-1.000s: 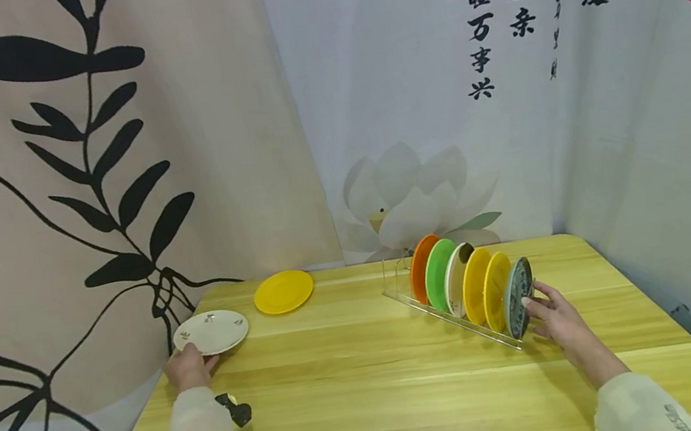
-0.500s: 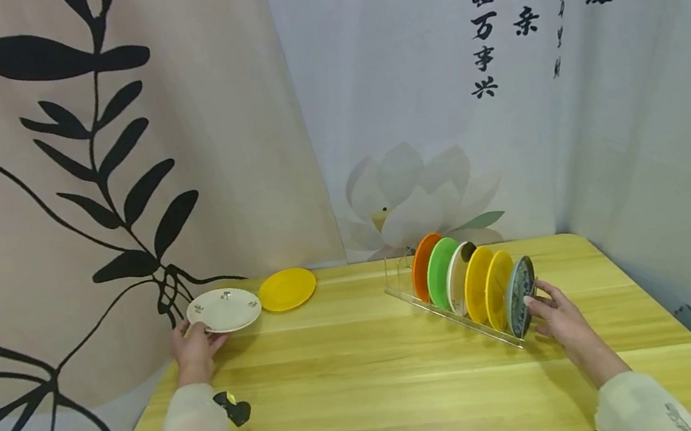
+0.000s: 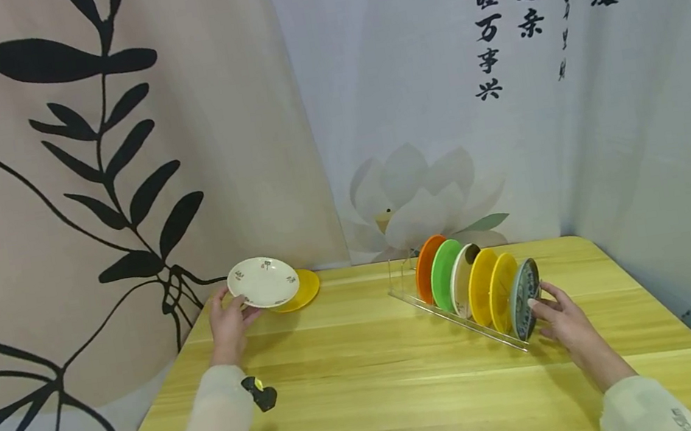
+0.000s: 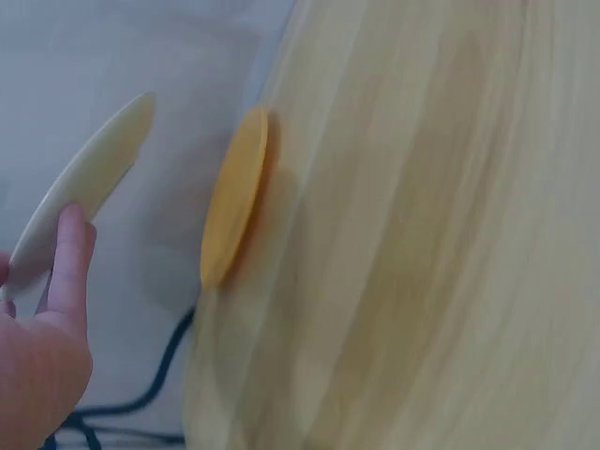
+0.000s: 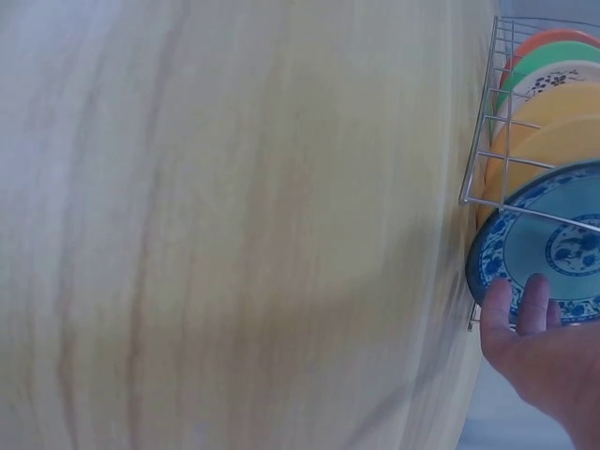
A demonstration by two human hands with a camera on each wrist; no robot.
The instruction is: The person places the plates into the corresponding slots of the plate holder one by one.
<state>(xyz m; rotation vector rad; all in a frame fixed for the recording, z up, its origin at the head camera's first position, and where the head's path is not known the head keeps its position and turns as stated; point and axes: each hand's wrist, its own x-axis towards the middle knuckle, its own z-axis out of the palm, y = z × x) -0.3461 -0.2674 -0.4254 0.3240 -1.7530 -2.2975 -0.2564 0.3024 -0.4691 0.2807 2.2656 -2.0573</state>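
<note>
My left hand (image 3: pixel 228 330) grips the near left rim of a white plate (image 3: pixel 263 282) with small floral sprigs, thumb on top and fingers beneath. The plate is raised and tilted, overlapping a yellow plate (image 3: pixel 304 290) at the table's back edge. In the left wrist view a gap shows between the held plate (image 4: pixel 89 183) and that yellow plate (image 4: pixel 236 197). My right hand (image 3: pixel 565 320) pinches the edge of a blue-and-white patterned plate (image 3: pixel 525 300), which stands upright at the right end of a wire dish rack (image 3: pixel 462 322). Its blue floral face (image 5: pixel 539 248) shows in the right wrist view.
Left of the blue plate, the rack holds an orange plate (image 3: pixel 429 270), a green plate (image 3: pixel 444 275), a white plate (image 3: pixel 461 284) and two yellow plates (image 3: pixel 481 288). Printed curtains (image 3: pixel 242 149) hang behind the wooden table (image 3: pixel 374 405).
My left hand has lifted the white plate and carried it right and toward the back, partly over the yellow plate. My right hand stays at the blue-and-white plate.
</note>
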